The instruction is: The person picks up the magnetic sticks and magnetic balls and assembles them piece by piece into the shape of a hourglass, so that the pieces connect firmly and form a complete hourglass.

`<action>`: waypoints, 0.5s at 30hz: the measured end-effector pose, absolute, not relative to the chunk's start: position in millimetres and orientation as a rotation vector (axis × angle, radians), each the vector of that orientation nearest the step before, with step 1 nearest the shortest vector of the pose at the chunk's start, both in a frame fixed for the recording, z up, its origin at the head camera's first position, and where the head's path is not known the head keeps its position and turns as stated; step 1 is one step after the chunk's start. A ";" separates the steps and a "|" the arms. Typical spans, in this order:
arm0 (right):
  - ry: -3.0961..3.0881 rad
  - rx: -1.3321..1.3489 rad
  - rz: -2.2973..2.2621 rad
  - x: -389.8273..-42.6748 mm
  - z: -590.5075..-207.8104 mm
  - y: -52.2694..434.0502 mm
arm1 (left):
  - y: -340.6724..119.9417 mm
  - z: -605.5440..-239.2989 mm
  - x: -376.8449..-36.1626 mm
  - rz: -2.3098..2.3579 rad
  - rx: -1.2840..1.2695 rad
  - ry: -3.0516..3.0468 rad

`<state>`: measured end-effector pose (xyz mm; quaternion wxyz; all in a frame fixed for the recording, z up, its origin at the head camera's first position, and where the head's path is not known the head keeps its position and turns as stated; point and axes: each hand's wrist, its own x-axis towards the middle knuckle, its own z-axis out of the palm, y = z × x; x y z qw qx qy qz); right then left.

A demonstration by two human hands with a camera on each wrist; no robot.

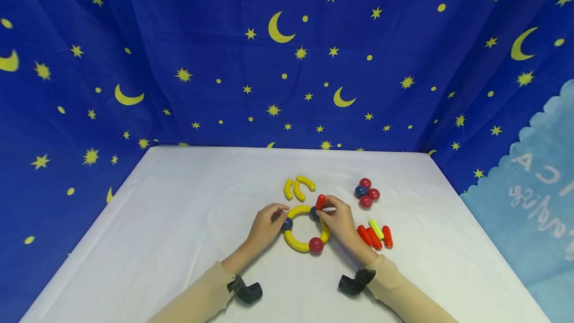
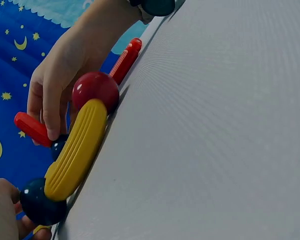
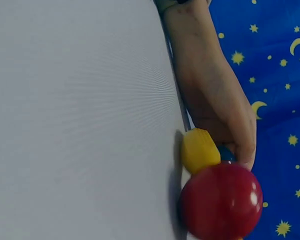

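Red stick (image 1: 320,201), pinched between the thumb and fingers of our right hand (image 1: 339,218), tilts up at a blue ball (image 1: 313,212) on the far side of a ring of yellow curved pieces (image 1: 296,245) on the counter (image 1: 134,243). With our left hand (image 1: 263,226) we grip a second blue ball (image 1: 288,224), thumb and fingers clamped about it. A dark red ball (image 1: 316,245) sits at the ring's near edge.

Head view bright, even, soft shadows. Wrist views dim, grey; moiré fans across table (image 2: 200,125). Glare spots on red ball (image 3: 215,202); right wrist slightly soft.
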<state>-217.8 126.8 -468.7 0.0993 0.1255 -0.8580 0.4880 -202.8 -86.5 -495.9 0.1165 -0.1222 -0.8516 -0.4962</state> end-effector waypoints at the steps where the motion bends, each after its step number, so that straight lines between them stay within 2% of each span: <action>1: -2.542 0.376 1.446 -218.1 -467.7 126.1 | -86.2 -495.4 -202.5 -1.455 -0.350 -2.501; 8: -2.571 0.339 1.419 -216.3 -460.1 135.1 | -84.3 -493.4 -201.0 -1.450 -0.399 -2.507; 15: -2.436 0.253 1.144 -200.0 -457.7 185.2 | -86.0 -494.9 -200.2 -1.425 -0.424 -2.493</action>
